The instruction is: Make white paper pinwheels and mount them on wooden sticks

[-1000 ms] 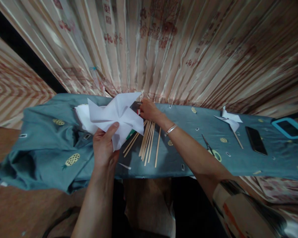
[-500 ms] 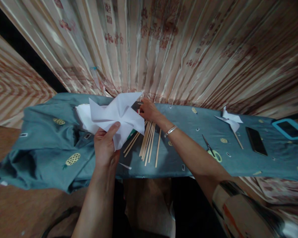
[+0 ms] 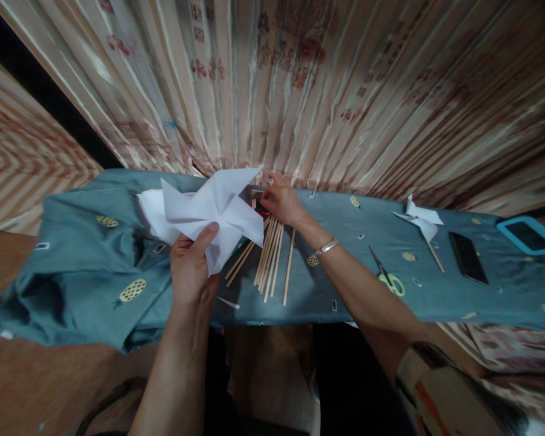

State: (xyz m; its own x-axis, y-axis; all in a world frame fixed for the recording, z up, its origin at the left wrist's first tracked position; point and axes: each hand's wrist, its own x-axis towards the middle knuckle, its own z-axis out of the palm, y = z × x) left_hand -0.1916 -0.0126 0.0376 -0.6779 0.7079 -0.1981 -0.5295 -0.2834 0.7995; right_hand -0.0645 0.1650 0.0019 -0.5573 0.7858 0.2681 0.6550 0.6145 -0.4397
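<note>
A folded white paper pinwheel (image 3: 224,200) is held up over the cloth by my left hand (image 3: 189,269), its thumb pressed on the front near the centre. My right hand (image 3: 285,203) is beside a small dark and red box (image 3: 256,204) near the cloth's back edge. Thumb and forefinger are pinched together there; whatever lies between them is too small to make out. Several thin wooden sticks (image 3: 272,257) fan out in front of the box, below my right hand. White paper (image 3: 154,212) lies behind the pinwheel, partly hidden by it.
On the right of the blue-green cloth (image 3: 340,248) are scissors (image 3: 392,283) with green handles, a pinwheel on a stick (image 3: 421,218), a dark phone (image 3: 467,257) and a blue-framed device (image 3: 530,235). A paper strip (image 3: 228,303) lies near the front edge. A curtain (image 3: 300,91) hangs behind.
My right hand has drawn back slightly to the right from the small box, uncovering more of it, with its fingers pinched. My left hand and the pinwheel are almost still.
</note>
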